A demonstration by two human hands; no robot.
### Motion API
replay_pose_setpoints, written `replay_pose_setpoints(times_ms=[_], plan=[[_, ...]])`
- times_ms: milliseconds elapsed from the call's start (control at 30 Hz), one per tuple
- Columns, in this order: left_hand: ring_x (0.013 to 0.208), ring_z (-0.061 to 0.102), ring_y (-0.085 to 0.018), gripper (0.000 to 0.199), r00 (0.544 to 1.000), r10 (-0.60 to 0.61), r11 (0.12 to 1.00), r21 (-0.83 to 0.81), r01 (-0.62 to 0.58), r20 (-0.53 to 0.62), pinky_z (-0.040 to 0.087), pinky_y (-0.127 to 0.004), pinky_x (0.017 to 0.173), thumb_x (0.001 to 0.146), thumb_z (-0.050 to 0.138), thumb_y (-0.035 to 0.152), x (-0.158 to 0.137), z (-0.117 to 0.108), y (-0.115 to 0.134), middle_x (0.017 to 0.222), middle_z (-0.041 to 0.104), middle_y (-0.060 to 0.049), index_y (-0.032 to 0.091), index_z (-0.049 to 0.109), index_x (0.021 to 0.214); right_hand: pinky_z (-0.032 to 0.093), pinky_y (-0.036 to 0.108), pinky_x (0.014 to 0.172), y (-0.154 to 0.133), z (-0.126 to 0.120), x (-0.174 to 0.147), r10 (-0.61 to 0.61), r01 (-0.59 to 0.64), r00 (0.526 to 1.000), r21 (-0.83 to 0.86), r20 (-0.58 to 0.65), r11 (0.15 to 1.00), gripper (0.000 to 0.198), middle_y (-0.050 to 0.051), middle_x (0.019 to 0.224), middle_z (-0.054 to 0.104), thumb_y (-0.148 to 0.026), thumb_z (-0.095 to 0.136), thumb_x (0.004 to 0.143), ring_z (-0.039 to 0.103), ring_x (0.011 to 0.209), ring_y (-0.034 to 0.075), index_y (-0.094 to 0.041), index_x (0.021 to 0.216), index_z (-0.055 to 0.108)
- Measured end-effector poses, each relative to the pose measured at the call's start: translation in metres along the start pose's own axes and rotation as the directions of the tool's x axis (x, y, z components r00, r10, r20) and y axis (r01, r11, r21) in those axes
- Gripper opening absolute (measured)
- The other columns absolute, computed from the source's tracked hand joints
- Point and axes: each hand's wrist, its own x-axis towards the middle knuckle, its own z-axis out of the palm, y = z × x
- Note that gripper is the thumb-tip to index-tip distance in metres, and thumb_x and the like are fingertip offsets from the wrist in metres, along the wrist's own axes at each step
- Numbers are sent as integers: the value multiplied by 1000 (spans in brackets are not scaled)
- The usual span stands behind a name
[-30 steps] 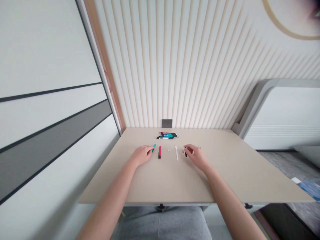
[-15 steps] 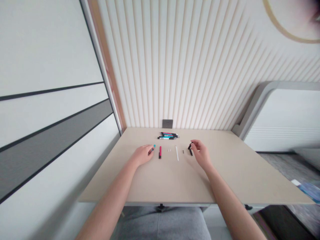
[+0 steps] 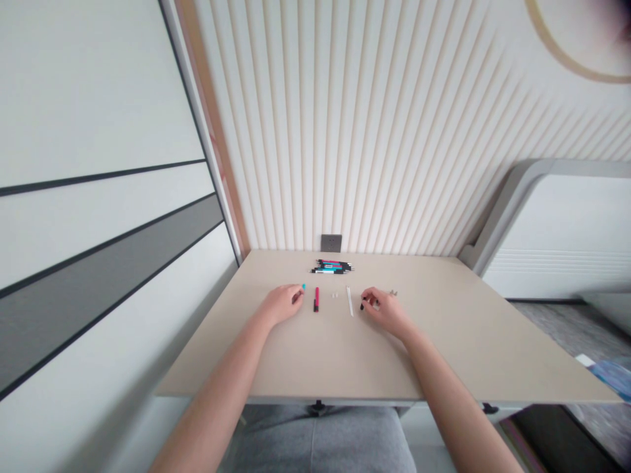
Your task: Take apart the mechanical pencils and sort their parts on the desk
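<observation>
My left hand [image 3: 284, 304] rests on the table with its fingers curled round a slim pen part with a blue tip [image 3: 303, 287]; the rest of it is hidden by the fingers. A red and black pen barrel [image 3: 317, 299] lies just right of that hand. My right hand [image 3: 387, 311] is closed, its fingertips at a small black pen part [image 3: 363, 305] close to the tabletop. Left of it lie thin white pen refills [image 3: 350, 301]. Tiny clear pieces [image 3: 334, 295] sit between refills and barrel. Small metallic pieces [image 3: 393, 293] show behind the right hand.
A pile of several pens [image 3: 332, 267], black, blue, red and white, lies at the back of the beige table [image 3: 335, 361]. Behind it, a dark socket plate [image 3: 331, 243] is set in the ribbed wall. A white cabinet stands left, a bed headboard right.
My right hand has moved left and toward me, with black pieces at its fingers, and now covers the spot of the small dark spring-like piece. My left hand has stayed nearly still.
</observation>
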Motion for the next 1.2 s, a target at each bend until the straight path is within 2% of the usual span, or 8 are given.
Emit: replay_pose_setpoints(times_ms=[167,500,600,967,1133,1200], plan=[[73,59,-18,15,1000,7,1000,-5,-7,-9,38,-26,66,88,47,24,0,1,-2,82,66,-2,22,62,87,43,28,69,-3,-1,-1,-11,11,1000,2,29,1000,18,1,79,66,-28,51,81,59,70,15,-22,95,61],[73,60,-17,17,1000,10,999,-49,-11,-17,39,-26,66,88,47,26,0,2,-2,85,68,-3,22,63,86,43,28,68,-2,2,0,-6,9,998,49,-59,999,18,1,78,66,-28,51,82,59,71,15,-21,96,61],[72,59,-17,18,1000,6,998,-57,-7,-14,39,-26,66,88,47,28,0,1,-2,85,68,-3,23,64,86,43,28,69,0,4,1,-10,11,1000,49,-24,999,18,1,79,66,-28,52,81,59,71,15,-22,96,61],[76,60,-17,18,1000,8,995,-97,-7,2,41,-26,70,89,48,31,1,1,-1,88,67,-3,22,64,90,48,30,72,-1,4,1,17,1,995,183,-94,983,33,5,91,66,-31,45,88,60,74,15,-22,114,63],[76,59,-17,19,999,42,994,-101,-41,10,41,-26,72,91,49,33,1,2,-1,86,67,-3,22,65,90,47,31,77,3,3,2,-16,40,991,177,-136,983,35,7,97,64,-26,40,89,61,83,17,-21,106,70],[77,60,-17,20,999,44,994,-104,-42,12,41,-26,73,91,49,34,1,3,0,86,67,-3,22,65,89,47,31,78,5,3,3,-12,37,990,181,-138,983,36,7,99,64,-22,41,86,61,84,17,-21,109,69]])
